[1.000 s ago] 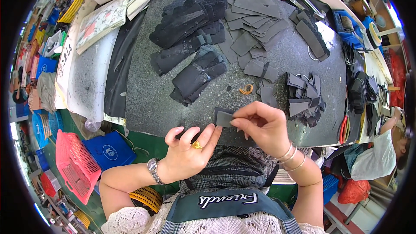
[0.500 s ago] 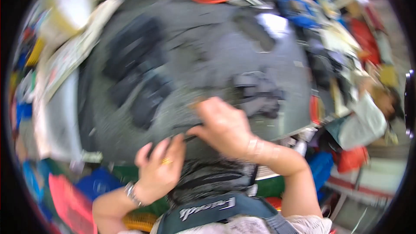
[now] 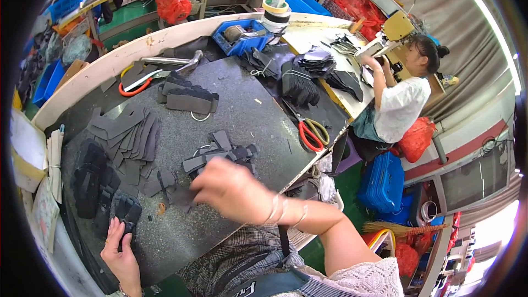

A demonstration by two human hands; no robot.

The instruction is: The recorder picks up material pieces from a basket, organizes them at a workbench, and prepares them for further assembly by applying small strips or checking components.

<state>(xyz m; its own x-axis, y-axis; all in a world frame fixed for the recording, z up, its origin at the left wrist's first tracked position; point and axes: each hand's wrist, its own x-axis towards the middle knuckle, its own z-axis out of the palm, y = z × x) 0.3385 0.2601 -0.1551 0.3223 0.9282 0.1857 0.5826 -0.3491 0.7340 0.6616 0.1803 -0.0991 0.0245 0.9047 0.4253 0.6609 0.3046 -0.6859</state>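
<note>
My left hand (image 3: 121, 256) is at the near left of the dark worktop (image 3: 203, 236). Its fingers are stretched, thumb apart, with the tips against the near edge of a small stack of black pieces (image 3: 126, 209). A longer bundle of black pieces (image 3: 88, 179) lies just beyond. My right hand (image 3: 231, 190), smeared by motion, hovers over the middle of the worktop. Its fingertips are beside a dark grey flat piece (image 3: 181, 198); whether they grip it I cannot tell. Partly behind that hand sits a pile of grey strips (image 3: 220, 151). Fanned grey cut pieces (image 3: 132, 135) lie to the left.
Red-handled scissors (image 3: 136, 87) and a stack of scalloped grey pieces (image 3: 190, 96) lie farther back. More scissors (image 3: 311, 135) rest at the right edge. A blue bin (image 3: 241, 38) stands at the back. A co-worker (image 3: 404, 96) sits at the right by a machine.
The view has swung, bringing the co-worker and back bins into sight. My hands have moved apart, the left onto the black stack, the right toward the grey pieces.
</note>
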